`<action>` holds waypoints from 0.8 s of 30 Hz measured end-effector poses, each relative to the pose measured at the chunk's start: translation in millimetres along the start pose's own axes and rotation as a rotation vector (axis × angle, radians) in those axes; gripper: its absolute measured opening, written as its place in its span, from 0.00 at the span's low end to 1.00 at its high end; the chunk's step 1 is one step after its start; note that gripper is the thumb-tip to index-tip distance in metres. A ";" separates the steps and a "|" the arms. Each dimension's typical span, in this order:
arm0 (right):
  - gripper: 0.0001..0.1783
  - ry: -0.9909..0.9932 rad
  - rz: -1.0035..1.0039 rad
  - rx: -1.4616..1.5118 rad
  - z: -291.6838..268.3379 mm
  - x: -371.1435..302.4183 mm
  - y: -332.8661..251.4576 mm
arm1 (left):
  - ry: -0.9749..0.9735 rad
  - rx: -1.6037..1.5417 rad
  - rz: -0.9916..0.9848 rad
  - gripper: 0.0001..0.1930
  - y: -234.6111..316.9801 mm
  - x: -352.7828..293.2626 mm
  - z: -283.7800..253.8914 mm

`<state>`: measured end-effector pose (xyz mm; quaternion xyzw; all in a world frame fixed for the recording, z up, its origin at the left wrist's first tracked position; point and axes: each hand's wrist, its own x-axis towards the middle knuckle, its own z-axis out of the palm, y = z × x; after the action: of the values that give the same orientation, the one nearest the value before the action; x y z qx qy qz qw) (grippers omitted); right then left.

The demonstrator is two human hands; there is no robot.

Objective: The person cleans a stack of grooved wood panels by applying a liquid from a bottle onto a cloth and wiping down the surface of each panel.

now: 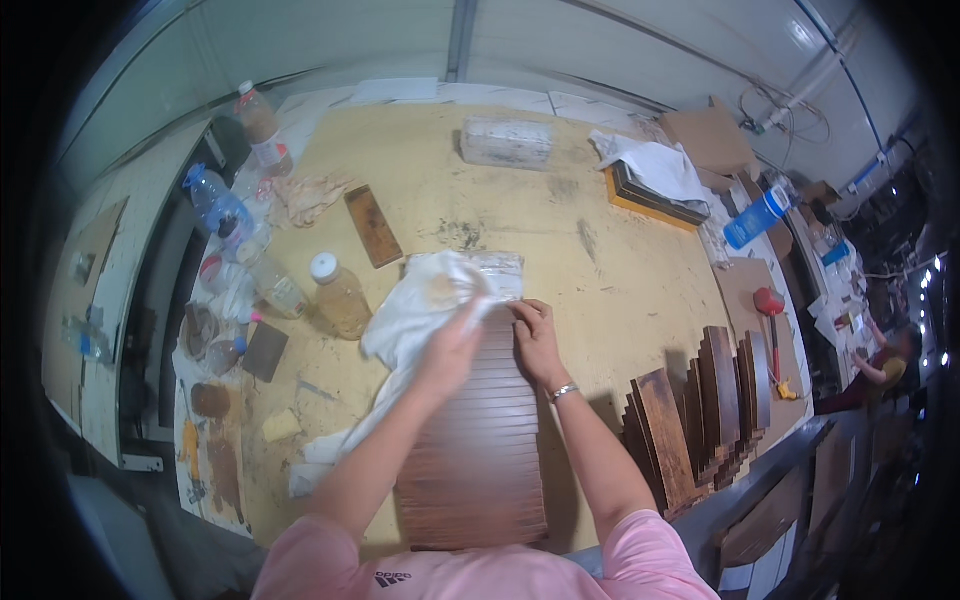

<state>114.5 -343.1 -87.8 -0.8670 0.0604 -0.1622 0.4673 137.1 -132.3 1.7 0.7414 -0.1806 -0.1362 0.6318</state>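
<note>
A row of brown wooden strips (480, 410), packed side by side, runs away from me down the middle of the table. My left hand (452, 350) is closed on a bunched white cloth (405, 305) over the row's far left end. The cloth carries a tan stain and trails down the left side. My right hand (538, 340), with a metal band at its wrist, bends its fingers round the far right corner of the strips. Behind them sits a whitish wrapped block (500, 275), partly hidden by the cloth.
A jar of amber liquid (342, 300) with a white cap stands left of the cloth. Farther left are several bottles and a brown block (373, 227). Stacked dark wooden pieces (700, 410) stand at the right, near a red-headed tool (770, 305). Another person (880, 370) is far right.
</note>
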 end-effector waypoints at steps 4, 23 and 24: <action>0.28 0.044 0.041 0.075 9.4 -5.8 -2.1 | -0.247 0.935 0.393 0.26 -28.5 15.2 26.2; 0.24 0.080 0.152 0.117 2.2 -8.8 -19.5 | 0.085 1.051 0.265 0.27 -74.2 1.3 -27.3; 0.23 0.086 0.150 0.121 2.4 -8.2 -14.5 | 0.047 0.958 0.303 0.26 -72.4 7.7 2.1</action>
<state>106.9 -331.1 -78.8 -0.8224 0.1354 -0.1671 0.5266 150.1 -127.6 -69.8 0.9165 -0.3143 0.0720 0.2368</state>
